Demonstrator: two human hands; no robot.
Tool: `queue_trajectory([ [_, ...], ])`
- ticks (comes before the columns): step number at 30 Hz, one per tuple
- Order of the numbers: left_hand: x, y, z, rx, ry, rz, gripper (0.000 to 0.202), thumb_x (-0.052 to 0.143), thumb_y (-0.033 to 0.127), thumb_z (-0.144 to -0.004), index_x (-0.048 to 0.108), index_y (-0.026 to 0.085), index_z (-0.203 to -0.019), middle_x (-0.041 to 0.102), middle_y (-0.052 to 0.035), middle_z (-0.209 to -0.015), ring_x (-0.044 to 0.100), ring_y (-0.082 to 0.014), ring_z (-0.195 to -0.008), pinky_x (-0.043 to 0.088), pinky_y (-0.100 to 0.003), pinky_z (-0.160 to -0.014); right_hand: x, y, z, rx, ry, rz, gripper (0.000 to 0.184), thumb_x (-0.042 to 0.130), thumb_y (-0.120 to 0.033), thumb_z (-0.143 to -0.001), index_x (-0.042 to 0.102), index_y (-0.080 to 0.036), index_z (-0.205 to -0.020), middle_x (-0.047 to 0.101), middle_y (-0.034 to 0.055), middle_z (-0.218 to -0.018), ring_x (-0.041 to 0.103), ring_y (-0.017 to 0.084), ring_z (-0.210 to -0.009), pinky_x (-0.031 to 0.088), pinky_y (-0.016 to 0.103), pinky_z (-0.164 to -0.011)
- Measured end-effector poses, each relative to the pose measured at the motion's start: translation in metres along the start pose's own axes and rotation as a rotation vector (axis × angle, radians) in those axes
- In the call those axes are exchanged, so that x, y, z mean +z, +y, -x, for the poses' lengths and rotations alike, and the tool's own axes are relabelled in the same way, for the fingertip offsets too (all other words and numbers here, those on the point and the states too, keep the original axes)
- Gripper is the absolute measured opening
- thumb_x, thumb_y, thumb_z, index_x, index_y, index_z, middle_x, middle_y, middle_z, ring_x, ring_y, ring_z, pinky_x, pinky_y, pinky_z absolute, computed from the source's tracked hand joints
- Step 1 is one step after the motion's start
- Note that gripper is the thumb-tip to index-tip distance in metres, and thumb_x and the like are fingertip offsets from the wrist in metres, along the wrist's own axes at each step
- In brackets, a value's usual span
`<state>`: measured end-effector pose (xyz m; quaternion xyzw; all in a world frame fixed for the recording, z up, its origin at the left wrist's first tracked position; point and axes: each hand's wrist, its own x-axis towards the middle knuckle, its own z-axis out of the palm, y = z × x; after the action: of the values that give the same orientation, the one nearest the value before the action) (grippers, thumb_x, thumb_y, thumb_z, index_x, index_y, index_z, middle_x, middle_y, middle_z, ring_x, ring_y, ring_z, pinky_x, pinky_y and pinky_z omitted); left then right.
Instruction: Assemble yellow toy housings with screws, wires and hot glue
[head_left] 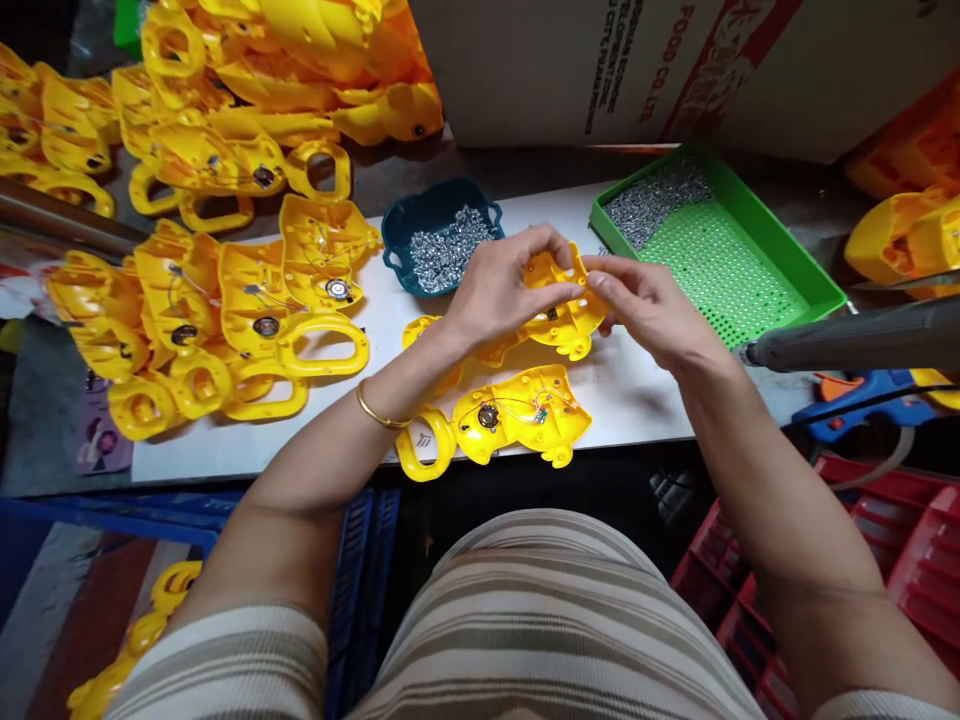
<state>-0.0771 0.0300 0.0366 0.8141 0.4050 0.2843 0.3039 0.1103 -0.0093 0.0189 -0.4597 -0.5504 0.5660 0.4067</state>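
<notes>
A yellow plastic toy shell half (574, 325) with a handle end is held over the white work surface. My left hand (504, 278) curls over its upper part, thumb and forefinger closed on it. My right hand (645, 308) pinches its right edge near my left thumb; anything small between those fingertips is hidden. Just below lies a second yellow shell half (525, 412), open side up, with a round speaker (488, 416), thin wires and a small circuit board (541, 414). Neither hand touches it.
Small screws fill part of a dark teal basket (391, 225) and a green tray (780, 230). More yellow shells (255, 290) lie in a row at left, others heaped behind. A cardboard box (525, 80) stands at back; a grey power screwdriver (862, 335) and blue glue gun (862, 405) are right.
</notes>
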Motion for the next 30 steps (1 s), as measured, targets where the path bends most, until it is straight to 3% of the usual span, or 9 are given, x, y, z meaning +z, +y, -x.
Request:
queue_trajectory([
  [3,-0.015,0.014,-0.006,0.024,-0.028,0.013,0.038,0.076,0.043,-0.076,0.065,0.021,-0.105,0.069,-0.0042,-0.107,0.065,-0.022,-0.104,0.051,-0.034,-0.091,-0.002,-0.014,0.005,-0.072,-0.011,0.056,0.049,0.062,-0.058,-0.083,0.068,-0.017,-0.108,0.065,0.0018,-0.082,0.055,0.009,-0.063,0.043,0.018,-0.049],
  [8,-0.036,0.031,-0.008,0.18,-0.185,-0.05,0.031,0.07,0.046,-0.083,0.069,0.026,-0.106,0.07,-0.0018,-0.11,0.065,-0.0207,-0.108,0.05,-0.034,-0.097,0.001,-0.028,0.018,-0.111,-0.046,0.079,0.044,0.059,-0.055,-0.086,0.067,-0.022,-0.114,0.065,0.0008,-0.086,0.058,0.01,-0.066,0.046,0.02,-0.052],
  [12,-0.04,0.032,0.004,0.215,-0.182,-0.114,0.029,0.063,0.053,-0.086,0.068,0.03,-0.104,0.071,0.0014,-0.104,0.066,-0.0172,-0.103,0.049,-0.031,-0.098,0.008,-0.03,0.028,-0.141,-0.098,0.056,0.042,0.058,-0.051,-0.088,0.064,-0.023,-0.119,0.068,0.0028,-0.097,0.064,0.016,-0.085,0.055,0.028,-0.071],
  [16,-0.035,0.032,0.019,0.278,-0.136,-0.195,0.033,0.054,0.056,-0.091,0.068,0.03,-0.105,0.071,0.0004,-0.106,0.067,-0.0188,-0.101,0.048,-0.033,-0.097,0.014,-0.033,0.036,-0.141,-0.096,0.043,0.043,0.061,-0.049,-0.087,0.064,-0.022,-0.119,0.068,0.0052,-0.11,0.064,0.021,-0.101,0.054,0.033,-0.085],
  [21,-0.031,0.039,0.023,0.111,-0.113,-0.144,0.029,0.064,0.047,-0.087,0.068,0.028,-0.108,0.069,-0.0007,-0.11,0.063,-0.0229,-0.113,0.047,-0.036,-0.101,0.016,-0.038,0.032,0.021,-0.087,-0.028,0.045,0.067,-0.052,-0.08,0.067,-0.02,-0.112,0.069,0.0044,-0.101,0.067,0.018,-0.091,0.055,0.028,-0.071],
  [24,-0.043,0.038,0.021,-0.033,-0.139,0.009,0.041,0.073,0.046,-0.078,0.067,0.027,-0.114,0.067,-0.0027,-0.114,0.061,-0.0258,-0.118,0.048,-0.038,-0.102,0.011,-0.037,0.025,0.109,-0.112,-0.084,0.048,0.069,-0.053,-0.078,0.067,-0.019,-0.111,0.07,0.0045,-0.094,0.067,0.016,-0.079,0.053,0.024,-0.059],
  [27,-0.066,0.021,0.031,-0.119,-0.209,0.107,0.059,0.075,0.05,-0.074,0.061,0.026,-0.125,0.066,-0.0056,-0.119,0.062,-0.027,-0.117,0.053,-0.037,-0.095,0.001,-0.028,0.017,0.139,-0.104,-0.101,0.047,0.069,-0.052,-0.079,0.067,-0.018,-0.112,0.07,0.0047,-0.092,0.067,0.014,-0.075,0.052,0.022,-0.055],
  [30,-0.086,-0.005,0.054,-0.182,-0.352,0.11,0.068,0.072,0.056,-0.075,0.056,0.025,-0.132,0.067,-0.0069,-0.12,0.065,-0.0254,-0.11,0.055,-0.034,-0.09,-0.011,-0.015,0.009,0.162,-0.083,-0.141,0.046,0.07,-0.051,-0.079,0.068,-0.018,-0.111,0.07,0.0055,-0.095,0.065,0.012,-0.073,0.05,0.02,-0.052],
])
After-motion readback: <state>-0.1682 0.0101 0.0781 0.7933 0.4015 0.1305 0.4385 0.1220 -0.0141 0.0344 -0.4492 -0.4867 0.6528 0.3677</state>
